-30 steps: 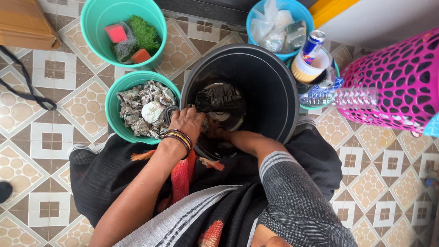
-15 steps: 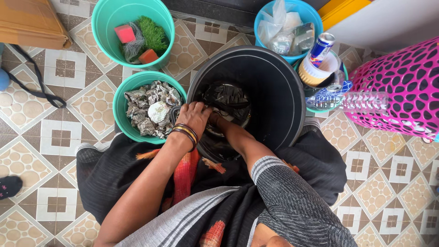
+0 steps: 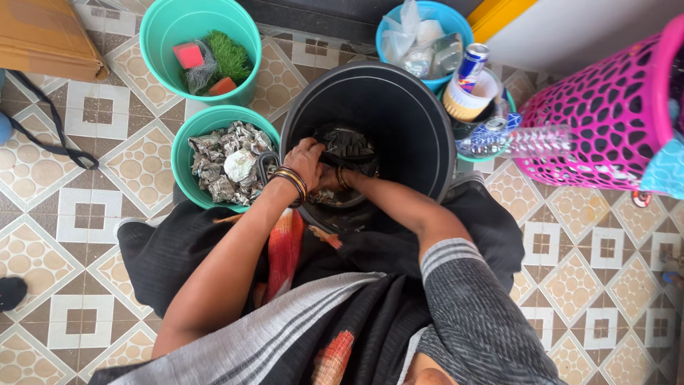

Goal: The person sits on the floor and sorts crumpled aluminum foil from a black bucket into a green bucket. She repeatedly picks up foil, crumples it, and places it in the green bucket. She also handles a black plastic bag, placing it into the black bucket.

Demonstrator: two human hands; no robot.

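Your largest thing is the black bin (image 3: 420,135), standing on the patterned tile floor (image 3: 128,171) right against your lap. Both your hands are inside its mouth. Beyond your fingers to the right, well apart, stands a pink perforated basket (image 3: 605,121), with a clear plastic bottle (image 3: 527,142) lying between it and the bin. Just left of your left fingers sits a teal bucket (image 3: 187,142) full of crumpled grey foil scraps (image 3: 224,167); farther out beyond it is a second teal bucket (image 3: 160,28) holding red blocks and a green scrub pad. Past the bin's far rim, a blue bucket (image 3: 456,21) holds clear plastic wrappers, and beside it a drink can (image 3: 472,60) stands in a tub.

Your left hand (image 3: 305,160), bangles at the wrist, has its fingers curled over the edge of a crumpled black plastic bag (image 3: 349,146) deep in the bin. Your right hand (image 3: 329,178) lies just beneath it, touching the same bag, but whether its fingers are spread or closed cannot be told, since the left hand hides them.
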